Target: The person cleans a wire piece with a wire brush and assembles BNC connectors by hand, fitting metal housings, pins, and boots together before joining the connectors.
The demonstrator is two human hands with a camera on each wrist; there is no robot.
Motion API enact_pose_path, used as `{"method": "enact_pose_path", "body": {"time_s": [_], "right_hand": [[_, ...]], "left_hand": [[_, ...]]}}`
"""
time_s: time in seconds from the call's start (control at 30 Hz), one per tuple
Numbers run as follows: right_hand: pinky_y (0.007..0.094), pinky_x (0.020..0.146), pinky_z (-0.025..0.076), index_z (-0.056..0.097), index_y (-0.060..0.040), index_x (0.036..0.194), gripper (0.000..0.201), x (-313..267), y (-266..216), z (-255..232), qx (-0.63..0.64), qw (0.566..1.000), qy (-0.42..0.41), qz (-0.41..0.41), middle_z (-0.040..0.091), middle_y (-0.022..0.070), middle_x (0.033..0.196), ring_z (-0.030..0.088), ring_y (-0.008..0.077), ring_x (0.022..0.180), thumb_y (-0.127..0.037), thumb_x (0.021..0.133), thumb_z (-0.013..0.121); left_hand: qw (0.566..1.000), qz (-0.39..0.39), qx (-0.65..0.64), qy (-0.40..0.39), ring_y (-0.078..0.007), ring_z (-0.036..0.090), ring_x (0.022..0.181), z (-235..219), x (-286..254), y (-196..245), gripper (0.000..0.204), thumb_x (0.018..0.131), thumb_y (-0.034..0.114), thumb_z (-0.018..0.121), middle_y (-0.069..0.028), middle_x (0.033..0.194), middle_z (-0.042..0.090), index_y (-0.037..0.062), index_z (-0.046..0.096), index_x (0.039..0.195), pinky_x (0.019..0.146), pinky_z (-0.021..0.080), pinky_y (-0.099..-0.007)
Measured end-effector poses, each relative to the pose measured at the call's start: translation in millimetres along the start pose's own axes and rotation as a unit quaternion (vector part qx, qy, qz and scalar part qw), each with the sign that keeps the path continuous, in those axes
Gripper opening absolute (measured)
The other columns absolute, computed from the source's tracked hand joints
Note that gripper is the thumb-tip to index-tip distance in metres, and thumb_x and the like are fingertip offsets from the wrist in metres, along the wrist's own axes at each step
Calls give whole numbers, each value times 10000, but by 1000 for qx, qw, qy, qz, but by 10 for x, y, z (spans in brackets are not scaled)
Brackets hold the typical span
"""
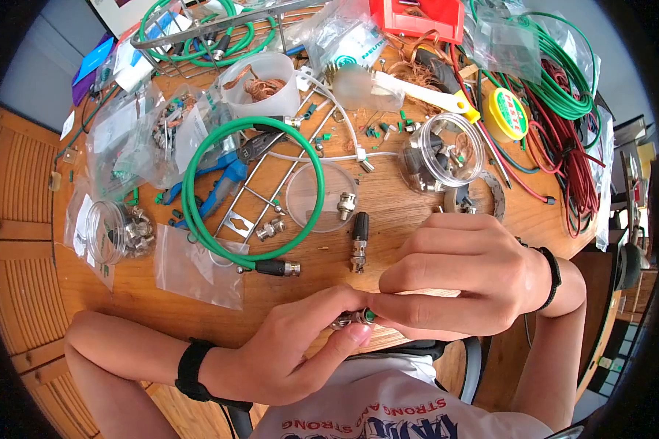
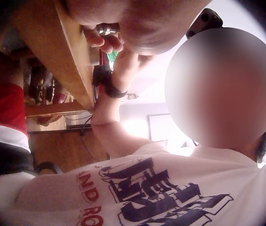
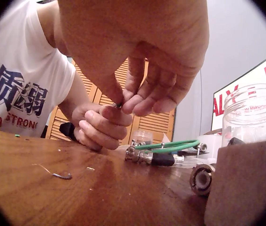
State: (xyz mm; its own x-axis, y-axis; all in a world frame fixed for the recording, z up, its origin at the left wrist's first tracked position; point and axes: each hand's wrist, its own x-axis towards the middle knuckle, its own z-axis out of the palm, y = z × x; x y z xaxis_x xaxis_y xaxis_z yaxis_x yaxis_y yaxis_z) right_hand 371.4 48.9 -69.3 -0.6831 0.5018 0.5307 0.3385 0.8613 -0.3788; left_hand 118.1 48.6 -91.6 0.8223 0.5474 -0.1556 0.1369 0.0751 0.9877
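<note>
Low in the head view, my left hand (image 1: pixel 285 347) holds a metal BNC connector (image 1: pixel 353 318) between thumb and fingers. A small green piece (image 1: pixel 370 315) shows at the connector's end. My right hand (image 1: pixel 465 278) pinches at that green end, its thumb and forefinger meeting there in the right wrist view; the fingertips partly hide it. On the wood just beyond lies a BNC plug with a black boot (image 1: pixel 359 238). Past it, another metal connector (image 1: pixel 345 205) sits on a clear round lid (image 1: pixel 307 186).
A looped green cable (image 1: pixel 190 194) lies over blue-handled pliers (image 1: pixel 223 190) and a wire rack. Clear jars of connectors (image 1: pixel 443 154) stand right and left. Behind are a white tub (image 1: pixel 278 88), a yellow paste tin (image 1: pixel 504 115), a red bin (image 1: pixel 425 22), plastic bags and cable coils.
</note>
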Motion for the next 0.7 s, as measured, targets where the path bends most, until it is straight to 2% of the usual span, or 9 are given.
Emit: {"method": "enact_pose_path", "body": {"time_s": [0.17,0.23,0.3,0.37,0.43,0.47,0.7], "right_hand": [[316,544,427,692,36,872,206,7,-4,-37,-9,1000,-6,0,561,75,869,576,199,713,-88,745,797],[297,515,395,774,-33,939,163,-1,-3,-57,-3,999,-7,34,656,42,850,598,175,635,-116,809,826],[310,524,400,769,-37,926,156,-13,14,-55,-1,998,15,57,652,44,838,590,182,630,-109,801,829],[322,533,405,765,-41,913,151,-1,31,-89,2,996,38,80,648,46,826,582,190,625,-102,793,833],[348,556,401,755,-42,895,145,44,39,-170,-112,986,1,122,624,46,798,565,208,631,-69,772,826],[362,586,394,750,-41,897,160,50,36,-149,-150,980,14,129,587,43,773,542,227,647,-48,758,827],[375,663,383,759,-67,913,208,39,-6,-206,-218,954,-38,204,518,48,826,511,246,739,-44,723,843]], "left_hand": [[1000,-4,-4,-3,-245,720,909,-1,-1,4,242,1067,95,553,-156,1026,683,-54,581,1256,821,546,-341],[1000,8,8,-1,-248,718,934,2,-4,-20,244,1067,92,554,-159,1057,685,-48,584,1264,839,547,-342],[1000,19,19,1,-251,717,960,14,2,-63,247,1067,90,554,-163,1087,688,-42,587,1273,857,548,-343],[998,59,2,13,-119,662,858,40,17,-99,210,1082,71,526,-96,1036,685,-39,590,1249,770,559,-279],[999,50,-10,9,-118,656,873,36,13,-80,213,1082,60,520,-100,1058,682,-39,595,1255,787,558,-281],[999,41,-22,5,-118,650,887,35,13,-74,217,1083,49,514,-103,1079,680,-38,599,1262,804,557,-283],[999,35,-24,5,-117,640,873,38,9,-68,213,1083,53,512,-95,1067,683,-37,603,1254,816,550,-280]]}}
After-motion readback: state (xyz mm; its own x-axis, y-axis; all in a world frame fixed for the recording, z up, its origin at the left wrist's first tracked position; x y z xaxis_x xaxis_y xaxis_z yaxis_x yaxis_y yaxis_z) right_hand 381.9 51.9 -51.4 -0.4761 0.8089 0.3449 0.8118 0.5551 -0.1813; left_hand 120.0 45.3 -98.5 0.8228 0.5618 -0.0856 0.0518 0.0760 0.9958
